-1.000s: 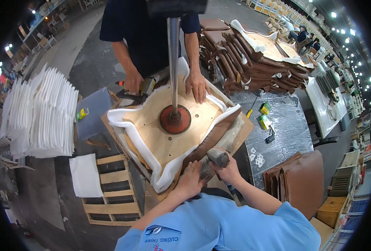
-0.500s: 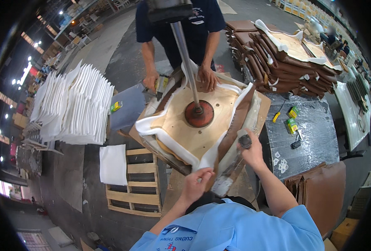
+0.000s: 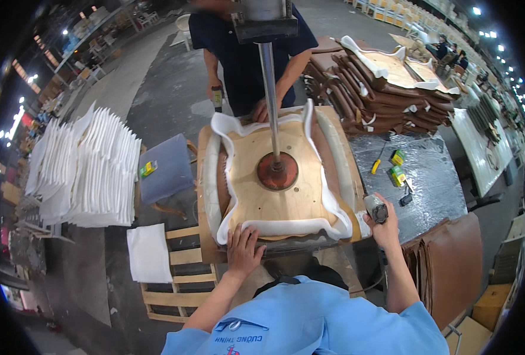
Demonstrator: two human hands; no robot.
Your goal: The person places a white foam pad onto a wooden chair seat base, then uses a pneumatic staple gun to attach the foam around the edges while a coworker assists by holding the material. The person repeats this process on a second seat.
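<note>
White foam edging wraps the plywood seat base (image 3: pixel 274 189) mid-frame. Left hand (image 3: pixel 243 251) lies flat, fingers spread, on its near edge; right hand (image 3: pixel 383 220), off the lower-right corner, grips a grey staple gun (image 3: pixel 375 208).

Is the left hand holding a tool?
No, the left hand lies flat and open on the seat's white padding; the tool is in the right hand.
</note>
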